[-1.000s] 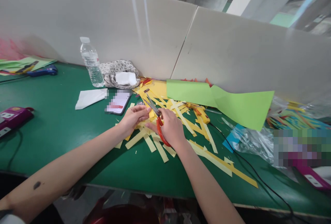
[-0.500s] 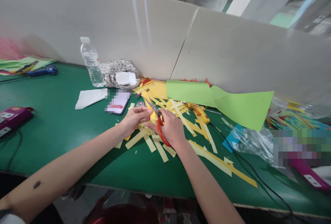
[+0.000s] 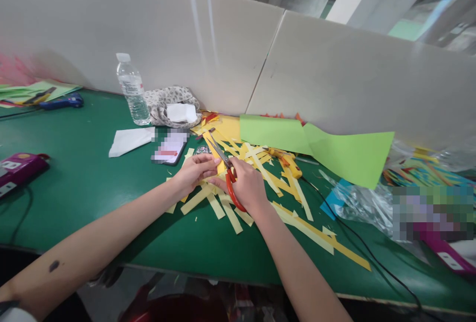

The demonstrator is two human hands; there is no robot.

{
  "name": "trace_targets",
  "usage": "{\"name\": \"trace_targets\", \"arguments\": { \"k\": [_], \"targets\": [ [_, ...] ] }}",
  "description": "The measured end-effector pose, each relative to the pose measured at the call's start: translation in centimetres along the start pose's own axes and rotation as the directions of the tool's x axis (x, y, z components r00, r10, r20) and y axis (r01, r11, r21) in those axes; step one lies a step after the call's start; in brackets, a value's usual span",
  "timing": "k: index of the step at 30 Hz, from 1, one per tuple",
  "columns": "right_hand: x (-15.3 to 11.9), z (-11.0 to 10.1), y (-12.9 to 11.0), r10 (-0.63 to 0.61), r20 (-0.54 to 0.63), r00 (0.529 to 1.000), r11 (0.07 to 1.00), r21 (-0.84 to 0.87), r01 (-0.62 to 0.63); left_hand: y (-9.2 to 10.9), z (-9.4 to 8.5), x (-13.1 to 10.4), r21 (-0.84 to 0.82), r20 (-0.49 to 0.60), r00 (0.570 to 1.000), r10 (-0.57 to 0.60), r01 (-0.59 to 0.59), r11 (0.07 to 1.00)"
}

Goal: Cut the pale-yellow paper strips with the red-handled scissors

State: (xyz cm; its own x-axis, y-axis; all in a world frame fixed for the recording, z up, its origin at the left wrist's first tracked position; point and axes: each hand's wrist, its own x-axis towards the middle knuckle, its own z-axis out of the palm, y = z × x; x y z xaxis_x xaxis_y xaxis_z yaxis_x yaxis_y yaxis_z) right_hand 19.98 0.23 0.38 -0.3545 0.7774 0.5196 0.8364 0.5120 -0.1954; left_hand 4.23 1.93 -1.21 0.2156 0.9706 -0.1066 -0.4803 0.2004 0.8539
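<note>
Pinched in my left hand [image 3: 196, 170] is a yellow paper strip [image 3: 212, 146], which slants up and away from the fingers. My right hand [image 3: 246, 183] is closed on red-handled scissors [image 3: 234, 194]. Their blades lie along the strip and point up to the left. Both hands are close together over a loose pile of yellow and pale strips [image 3: 230, 215] on the green table [image 3: 148, 232]. The fingers partly hide the strip's lower end.
A bottle [image 3: 132, 91], a phone [image 3: 170, 147] and a patterned cloth [image 3: 173, 98] stand or lie at the back left. Right of the hands are a yellow glue gun [image 3: 292, 164] with a black cable, green paper [image 3: 349, 156] and plastic wrap [image 3: 366, 208].
</note>
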Motion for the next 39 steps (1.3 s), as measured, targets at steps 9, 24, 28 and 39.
{"name": "trace_targets", "arguments": {
  "k": [9,24,28,39],
  "targets": [
    [0.0,-0.2,0.0,-0.016,-0.006,1.0,0.999,0.036,0.017,0.2,0.2,-0.3,-0.011,0.04,0.999,0.01,-0.01,1.0],
    [-0.1,-0.3,-0.1,-0.005,-0.028,1.0,0.999,0.039,0.006,0.6,0.3,-0.3,-0.08,-0.039,0.993,0.109,-0.112,0.991],
    [-0.1,-0.3,-0.2,-0.016,-0.024,1.0,0.999,0.027,0.017,1.3,0.2,-0.2,-0.107,-0.107,0.971,0.212,-0.223,0.969],
    [-0.1,-0.2,-0.2,-0.026,-0.036,0.999,0.997,0.066,0.029,1.2,0.0,0.1,-0.109,-0.135,0.976,0.172,-0.187,0.976]
  ]
}}
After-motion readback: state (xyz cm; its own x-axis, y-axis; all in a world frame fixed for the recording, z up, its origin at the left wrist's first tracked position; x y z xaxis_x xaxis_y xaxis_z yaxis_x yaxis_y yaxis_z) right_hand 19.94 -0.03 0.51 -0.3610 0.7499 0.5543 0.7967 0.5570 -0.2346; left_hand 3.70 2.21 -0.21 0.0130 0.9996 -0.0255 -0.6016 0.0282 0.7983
